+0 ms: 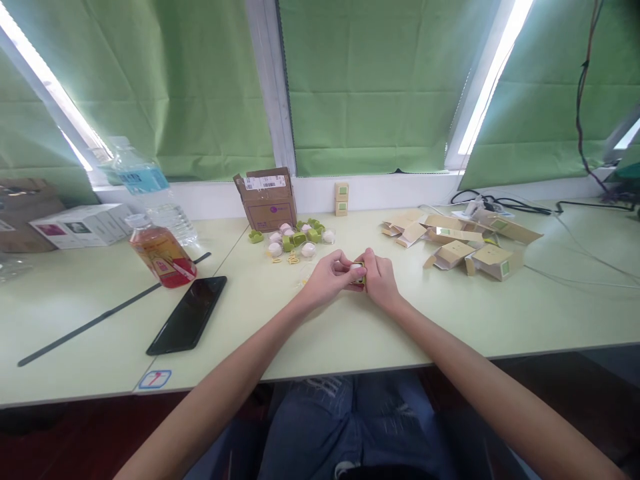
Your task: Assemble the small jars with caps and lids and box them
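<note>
My left hand (333, 275) and my right hand (380, 279) meet above the table, both closed around one small cardboard box (361, 281). Something whitish shows at the box's opening under my left thumb; the fingers hide most of it. Beyond my left hand sits a group of green plastic holders (300, 238) and pale round pieces (309, 250). Small yellow pieces (293, 257) lie in front of that group. Two small tan boxes (341, 199) with green square labels are stacked against the back wall.
Opened small cartons (453, 253) are heaped to the right, near black cables (530, 208). A brown carton (270, 207) stands at the back. On the left are a phone (187, 317), a red drink bottle (163, 257), a water bottle (150, 193), a white box (83, 225) and a dark strip (107, 313).
</note>
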`<state>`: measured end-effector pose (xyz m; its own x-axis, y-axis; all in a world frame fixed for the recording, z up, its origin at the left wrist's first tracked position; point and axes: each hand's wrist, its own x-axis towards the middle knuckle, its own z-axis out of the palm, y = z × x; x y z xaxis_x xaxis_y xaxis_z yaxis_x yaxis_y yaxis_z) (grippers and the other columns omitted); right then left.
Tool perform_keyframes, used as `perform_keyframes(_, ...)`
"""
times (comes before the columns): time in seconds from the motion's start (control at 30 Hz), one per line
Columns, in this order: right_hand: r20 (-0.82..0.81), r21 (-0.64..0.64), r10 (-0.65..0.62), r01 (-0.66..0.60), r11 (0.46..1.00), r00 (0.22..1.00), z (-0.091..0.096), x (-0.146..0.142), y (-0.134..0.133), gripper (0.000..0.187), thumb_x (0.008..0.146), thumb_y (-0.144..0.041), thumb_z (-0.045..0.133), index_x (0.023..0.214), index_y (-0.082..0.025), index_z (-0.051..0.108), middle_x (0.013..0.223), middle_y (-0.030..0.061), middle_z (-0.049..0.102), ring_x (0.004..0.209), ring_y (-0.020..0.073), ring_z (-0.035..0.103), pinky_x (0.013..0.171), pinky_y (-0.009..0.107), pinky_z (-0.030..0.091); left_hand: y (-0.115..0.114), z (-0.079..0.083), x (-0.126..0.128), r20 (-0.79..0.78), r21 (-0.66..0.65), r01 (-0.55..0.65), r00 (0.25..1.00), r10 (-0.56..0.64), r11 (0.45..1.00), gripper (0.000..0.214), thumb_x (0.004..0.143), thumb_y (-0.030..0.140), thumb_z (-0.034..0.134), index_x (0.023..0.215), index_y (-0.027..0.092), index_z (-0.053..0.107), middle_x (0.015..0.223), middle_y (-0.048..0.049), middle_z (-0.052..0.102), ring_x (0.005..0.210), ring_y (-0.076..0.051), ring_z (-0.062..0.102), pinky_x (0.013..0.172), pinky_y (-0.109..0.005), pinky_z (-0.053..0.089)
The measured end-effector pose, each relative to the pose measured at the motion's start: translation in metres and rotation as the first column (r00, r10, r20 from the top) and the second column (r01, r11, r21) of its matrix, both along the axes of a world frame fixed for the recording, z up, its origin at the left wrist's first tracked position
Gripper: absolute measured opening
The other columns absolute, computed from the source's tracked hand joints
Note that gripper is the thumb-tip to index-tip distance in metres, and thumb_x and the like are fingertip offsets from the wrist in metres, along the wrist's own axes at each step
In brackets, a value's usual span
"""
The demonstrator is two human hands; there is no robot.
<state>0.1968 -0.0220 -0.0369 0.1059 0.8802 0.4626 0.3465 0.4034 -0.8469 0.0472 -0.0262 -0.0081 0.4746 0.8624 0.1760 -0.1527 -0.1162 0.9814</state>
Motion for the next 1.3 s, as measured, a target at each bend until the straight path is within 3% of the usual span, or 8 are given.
perform_keyframes(0.17,0.004,0.024,0.033,-0.033,0.999,0.999,0.002,0.001,-0.001,0.066,0.103,-0.06,0.03,0.062,-0.019,0.063,0.06,0.005,0.066,0.059,0.0176,0.06,0.058,0.029,0.043,-0.001,0.008,-0.009,-0.002,-0.036,0.069,0.998,-0.069,0.997,0.05,0.075,0.039,0.087,0.078,0.018,0.041,0.074,0.002,0.069,0.082,-0.016,0.074,0.092,-0.047,0.063)
perform_keyframes(0.27,-0.059,0.008,0.019,-0.019,1.0,0.998,0.004,0.004,-0.001,0.067,0.102,-0.062,0.031,0.065,-0.019,0.067,0.057,0.0042,0.063,0.056,0.0174,0.059,0.053,0.028,0.042,0.0,0.01,-0.013,0.014,-0.062,0.101,0.995,-0.1,0.993,0.047,0.078,0.039,0.085,0.083,0.018,0.044,0.082,-0.0016,0.074,0.085,-0.019,0.077,0.096,-0.048,0.06)
perform_keyframes(0.53,-0.077,-0.008,0.029,-0.03,1.0,0.997,0.001,0.007,0.002,0.067,0.101,-0.066,0.028,0.074,-0.019,0.067,0.051,0.0013,0.058,0.043,0.0154,0.053,0.045,0.027,0.041,-0.005,0.008,-0.007,-0.02,-0.005,-0.05,0.999,0.049,0.999,0.044,0.078,0.041,0.085,0.094,0.016,0.053,0.08,-0.0071,0.077,0.078,-0.023,0.078,0.084,-0.045,0.064)
perform_keyframes(0.67,-0.027,0.013,-0.012,0.013,1.0,1.0,0.0,0.008,0.006,0.067,0.1,-0.069,0.029,0.073,-0.02,0.065,0.055,0.0025,0.061,0.049,0.0162,0.057,0.049,0.027,0.042,-0.006,0.005,-0.001,-0.112,0.139,-0.187,0.973,0.203,0.972,0.04,0.075,0.042,0.086,0.095,0.015,0.064,0.085,-0.0081,0.074,0.08,-0.021,0.073,0.067,-0.035,0.065)
perform_keyframes(0.77,-0.001,0.008,-0.031,0.031,0.999,1.0,0.0,0.008,0.007,0.067,0.101,-0.068,0.028,0.07,-0.02,0.065,0.054,0.0027,0.061,0.052,0.0171,0.058,0.051,0.027,0.041,-0.006,0.002,0.002,-0.155,0.221,-0.228,0.952,0.265,0.948,0.035,0.077,0.041,0.083,0.095,0.014,0.07,0.089,-0.0087,0.073,0.084,-0.021,0.071,0.063,-0.03,0.063)
perform_keyframes(0.93,0.019,-0.028,-0.051,0.052,0.998,0.999,-0.001,0.007,0.008,0.063,0.103,-0.058,0.029,0.063,-0.021,0.061,0.046,0.0016,0.056,0.047,0.0173,0.054,0.049,0.029,0.039,-0.001,-0.002,0.003,-0.187,0.234,-0.201,0.951,0.247,0.951,0.027,0.079,0.037,0.081,0.087,0.013,0.071,0.088,-0.0085,0.075,0.081,-0.018,0.07,0.075,-0.03,0.058)
perform_keyframes(1.13,-0.043,-0.082,-0.053,0.05,0.995,0.998,-0.003,0.006,0.011,0.061,0.102,-0.055,0.034,0.057,-0.021,0.057,0.046,0.0024,0.057,0.039,0.0157,0.048,0.043,0.03,0.036,0.005,-0.001,0.003,-0.185,0.185,-0.169,0.962,0.203,0.968,0.029,0.078,0.04,0.081,0.084,0.012,0.074,0.078,-0.0061,0.072,0.069,-0.015,0.065,0.069,-0.028,0.052)
perform_keyframes(1.3,-0.083,-0.079,-0.04,0.034,0.996,0.996,-0.003,0.007,0.012,0.056,0.1,-0.049,0.037,0.056,-0.021,0.056,0.047,0.0026,0.058,0.037,0.014,0.047,0.038,0.028,0.035,0.004,-0.003,0.005,-0.159,0.142,-0.188,0.965,0.21,0.972,0.028,0.076,0.038,0.083,0.085,0.012,0.075,0.082,-0.0072,0.074,0.07,-0.015,0.067,0.069,-0.028,0.054)
